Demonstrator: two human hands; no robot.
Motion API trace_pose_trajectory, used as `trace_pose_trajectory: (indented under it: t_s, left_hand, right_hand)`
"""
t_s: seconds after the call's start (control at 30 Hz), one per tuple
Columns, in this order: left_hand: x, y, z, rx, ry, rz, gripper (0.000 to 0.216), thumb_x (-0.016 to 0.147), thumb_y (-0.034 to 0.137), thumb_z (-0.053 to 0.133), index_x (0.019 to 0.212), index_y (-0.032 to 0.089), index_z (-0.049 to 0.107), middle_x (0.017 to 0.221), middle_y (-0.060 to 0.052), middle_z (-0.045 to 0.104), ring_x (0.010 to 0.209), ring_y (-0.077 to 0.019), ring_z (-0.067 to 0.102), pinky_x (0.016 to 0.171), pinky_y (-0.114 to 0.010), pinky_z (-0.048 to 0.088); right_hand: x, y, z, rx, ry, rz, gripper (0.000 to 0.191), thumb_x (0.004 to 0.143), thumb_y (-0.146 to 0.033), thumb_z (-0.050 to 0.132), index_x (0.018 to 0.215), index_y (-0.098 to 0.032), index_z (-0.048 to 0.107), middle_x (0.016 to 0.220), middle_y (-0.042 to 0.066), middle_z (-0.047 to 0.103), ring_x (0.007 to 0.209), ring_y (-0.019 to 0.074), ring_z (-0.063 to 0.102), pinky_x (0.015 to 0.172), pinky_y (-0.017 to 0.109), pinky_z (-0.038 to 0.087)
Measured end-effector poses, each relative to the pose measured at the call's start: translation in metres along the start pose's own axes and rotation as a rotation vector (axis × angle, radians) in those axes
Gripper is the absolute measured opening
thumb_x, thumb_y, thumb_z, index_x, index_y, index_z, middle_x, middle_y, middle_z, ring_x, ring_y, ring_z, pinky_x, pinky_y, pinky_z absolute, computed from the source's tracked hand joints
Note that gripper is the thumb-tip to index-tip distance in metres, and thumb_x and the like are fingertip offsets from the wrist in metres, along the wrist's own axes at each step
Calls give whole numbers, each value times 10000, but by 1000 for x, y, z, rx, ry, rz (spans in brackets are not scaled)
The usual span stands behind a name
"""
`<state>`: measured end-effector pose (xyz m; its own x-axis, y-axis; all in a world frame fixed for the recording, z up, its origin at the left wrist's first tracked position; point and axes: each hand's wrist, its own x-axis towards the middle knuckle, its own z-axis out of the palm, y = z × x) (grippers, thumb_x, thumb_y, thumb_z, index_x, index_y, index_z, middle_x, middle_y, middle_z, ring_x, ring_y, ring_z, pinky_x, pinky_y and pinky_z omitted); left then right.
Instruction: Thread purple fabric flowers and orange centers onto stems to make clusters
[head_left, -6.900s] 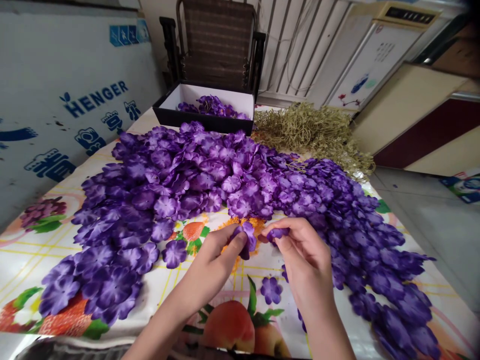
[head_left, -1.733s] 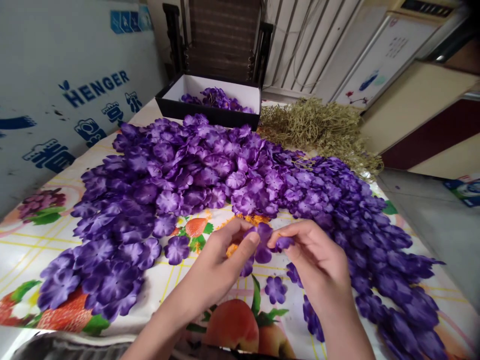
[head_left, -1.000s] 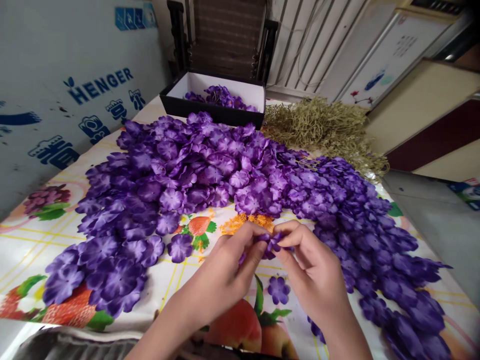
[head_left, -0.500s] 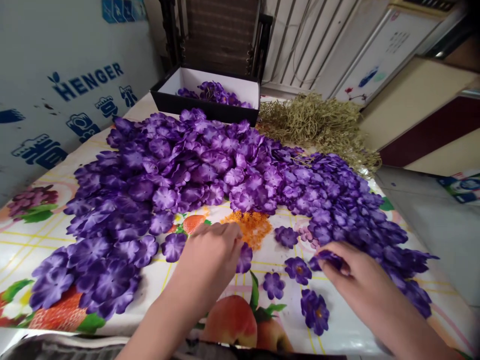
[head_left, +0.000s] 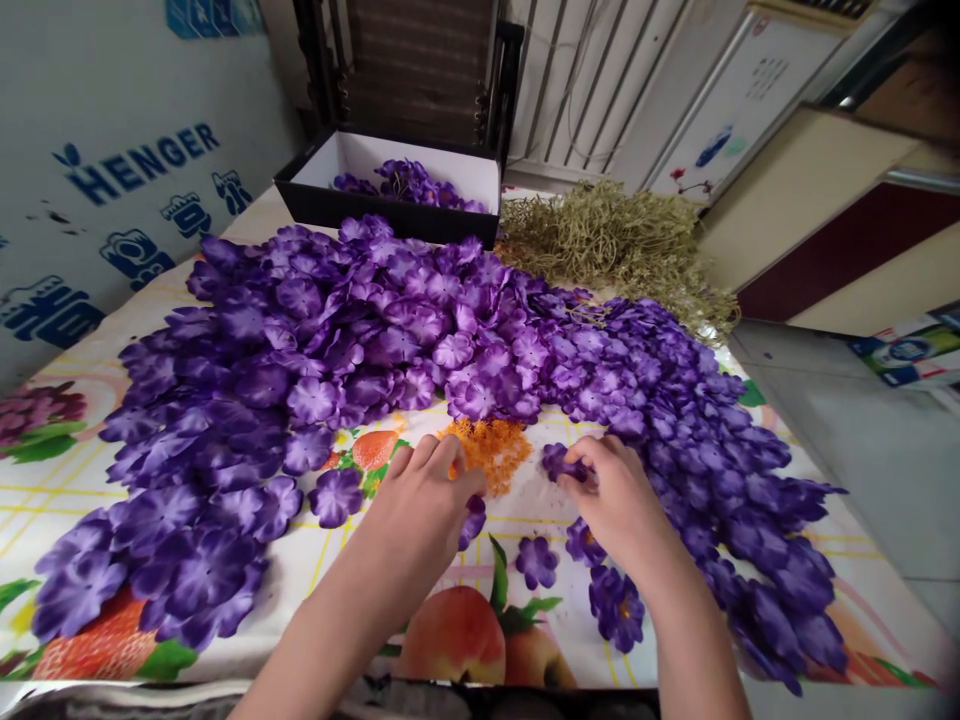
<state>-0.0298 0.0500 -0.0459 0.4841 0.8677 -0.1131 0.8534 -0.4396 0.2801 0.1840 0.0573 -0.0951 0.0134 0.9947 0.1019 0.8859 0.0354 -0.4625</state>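
Over the edge of the orange stamens (head_left: 491, 455) is my left hand (head_left: 427, 490), its fingers curled together; what is pinched between them, if anything, is hidden. Below its fingertips a purple petal piece (head_left: 472, 522) lies partly covered. My right hand (head_left: 616, 495) is closed at thumb and forefinger on the edge of a small purple artificial flower (head_left: 556, 462). Close to that hand lie a flower with an orange centre (head_left: 582, 542), partly hidden by the wrist, another orange-centred flower (head_left: 616, 608) and a single petal piece (head_left: 536, 562).
A large heap of purple petal pieces (head_left: 360, 320) arcs across the fruit-print tablecloth (head_left: 352, 590), with smaller pieces (head_left: 660, 370) on the right. Behind stand a black box (head_left: 390, 221) holding purple flowers and a bundle of dry greenish stems (head_left: 615, 235).
My right hand has moved left and up from the right-hand pile to the small flower near the stamens. The dark purple piece it held no longer shows in its fingers. My left hand stays by the stamens.
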Motion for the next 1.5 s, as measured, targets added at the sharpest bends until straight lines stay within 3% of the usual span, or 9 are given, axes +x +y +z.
trace_pose_trajectory:
  t_s: [0.2,0.37,0.6,0.7,0.83,0.9,1.03,1.2,1.5]
  left_hand:
    - [-1,-1,-1,-88,-18,76,340,844,28,504,961,272,710,1089,-85,561,1016,-284,501,859,-454,421]
    - [-2,-2,3,-130,-5,93,273,834,51,532,842,246,723,1117,-95,534,1038,-307,462,869,-482,414]
    - [-1,6,-1,-585,192,72,171,944,167,463,914,171,631,928,-52,599,897,-192,543,802,-327,427]
    - [1,9,-4,-734,194,3,195,964,220,442,857,167,596,824,-17,613,785,-151,558,728,-278,418]
    - [3,10,-6,-804,170,-66,230,957,270,454,791,170,577,723,10,585,663,-127,520,636,-256,387]
    - [2,12,-7,-872,126,-70,269,950,297,467,731,172,559,665,27,550,619,-114,485,595,-244,362]
    - [-2,18,-10,-1149,-4,-85,257,904,313,551,693,167,561,621,48,503,598,-95,435,559,-221,326]
    - [-2,19,-13,-1453,-1,-167,203,827,319,657,739,155,574,649,53,484,582,-77,405,539,-206,329]
    - [-2,19,-12,-1643,-31,-154,158,833,234,650,733,142,570,634,56,475,571,-66,392,531,-188,335]
  right_hand:
    - [1,5,1,89,-11,-1,303,695,-82,516,972,-182,590,768,38,589,705,222,577,686,372,485]
    - [5,2,-2,141,-35,9,130,718,-124,517,763,-198,614,689,31,599,636,208,563,625,344,454]
    - [5,-17,-21,293,-52,-22,119,799,-165,525,692,-199,563,791,46,634,762,211,603,683,319,441]
    - [2,-25,-28,429,-45,5,79,818,-185,564,741,-202,572,827,24,637,779,190,584,692,299,420]
    - [-2,-31,-32,582,-54,78,57,824,-198,599,770,-211,586,698,-19,585,669,166,536,618,285,391]
    - [-4,-36,-34,679,-45,34,83,820,-162,601,760,-217,582,727,-15,591,713,169,559,627,281,407]
    - [-10,-51,-38,864,-10,-191,224,793,-7,546,754,-226,568,829,-9,605,835,163,601,723,290,470]
    - [-14,-64,-39,804,56,-382,266,801,58,540,770,-204,575,851,8,605,827,144,604,718,281,481]
    - [-16,-70,-39,663,230,-433,275,802,81,534,784,-191,571,855,8,607,829,114,599,729,237,477]
